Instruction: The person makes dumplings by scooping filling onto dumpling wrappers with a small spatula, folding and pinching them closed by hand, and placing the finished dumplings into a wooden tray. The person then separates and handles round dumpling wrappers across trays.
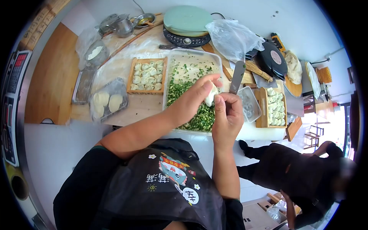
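My left hand point(193, 97) is closed around a pale folded dumpling point(210, 96), held up over a clear tub. My right hand point(229, 117) pinches the dumpling's near edge between thumb and forefinger. A flat metal spatula point(238, 74) sticks up from the same right hand, its handle hidden in the fingers. Below both hands, chopped green filling point(201, 119) lies in the large clear plastic tub point(166, 100), heaped at the near side and thin at the far side.
Wooden trays of dumplings stand left point(132, 92) and right point(262, 115). Dough wrappers point(115, 102) lie in a bag at left. A small white container point(249, 103) sits right of my hand. Behind are a green-lidded electric griddle point(188, 23) and plastic bag point(234, 36). Another person point(291, 172) stands right.
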The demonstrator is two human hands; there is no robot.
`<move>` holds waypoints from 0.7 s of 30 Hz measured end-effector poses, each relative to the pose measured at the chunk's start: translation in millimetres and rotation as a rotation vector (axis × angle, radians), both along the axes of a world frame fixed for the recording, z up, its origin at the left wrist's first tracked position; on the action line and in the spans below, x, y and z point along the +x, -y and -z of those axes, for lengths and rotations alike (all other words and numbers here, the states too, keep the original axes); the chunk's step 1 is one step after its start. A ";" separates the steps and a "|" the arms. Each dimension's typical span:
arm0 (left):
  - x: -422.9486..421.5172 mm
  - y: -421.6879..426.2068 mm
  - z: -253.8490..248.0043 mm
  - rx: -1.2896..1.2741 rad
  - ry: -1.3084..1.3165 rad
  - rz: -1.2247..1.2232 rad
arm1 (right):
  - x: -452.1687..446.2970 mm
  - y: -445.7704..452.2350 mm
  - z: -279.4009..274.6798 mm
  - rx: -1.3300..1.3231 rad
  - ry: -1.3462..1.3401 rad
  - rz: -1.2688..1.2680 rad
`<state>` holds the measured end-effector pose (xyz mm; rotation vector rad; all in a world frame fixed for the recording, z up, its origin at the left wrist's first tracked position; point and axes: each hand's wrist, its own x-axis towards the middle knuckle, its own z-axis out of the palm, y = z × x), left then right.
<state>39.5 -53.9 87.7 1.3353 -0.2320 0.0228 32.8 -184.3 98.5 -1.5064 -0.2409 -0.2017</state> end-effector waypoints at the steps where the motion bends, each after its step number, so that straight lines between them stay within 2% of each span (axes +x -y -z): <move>1: -5.0 -6.4 -2.7 -0.226 -0.169 0.139 | -0.3 -0.6 -2.8 -0.030 0.037 -0.008; 2: -10.9 -17.9 -7.3 -0.451 -0.332 0.281 | 1.2 4.8 -5.0 -0.360 0.212 0.068; 3: -15.8 -26.5 -9.6 -0.675 -0.495 0.425 | 3.7 6.1 -6.3 -0.465 0.340 0.071; 5: -27.5 -33.7 -8.8 -0.660 -0.536 0.335 | 6.9 5.2 -8.3 -0.671 0.599 0.071; 6: -31.6 -38.7 -10.3 -0.637 -0.534 0.283 | 9.3 3.6 -4.4 -0.672 0.662 0.090; 10: -45.1 -55.3 -8.4 -0.448 -0.333 0.095 | -1.5 -11.8 -19.3 -0.731 0.687 0.106; 14: -59.6 -66.5 -24.5 -0.211 -0.179 -0.067 | -5.4 -34.8 -23.9 -0.668 0.764 0.031; 17: -71.4 -82.2 -36.8 0.052 -0.027 -0.175 | -11.2 -49.1 -30.3 -0.574 0.694 -0.029; 18: -77.4 -87.6 -46.5 0.186 0.015 -0.244 | -10.9 -54.2 -30.7 -0.471 0.686 -0.079; 21: -79.7 -105.5 -46.3 0.462 0.550 -0.455 | -17.2 -68.1 -10.9 -0.120 0.456 -0.251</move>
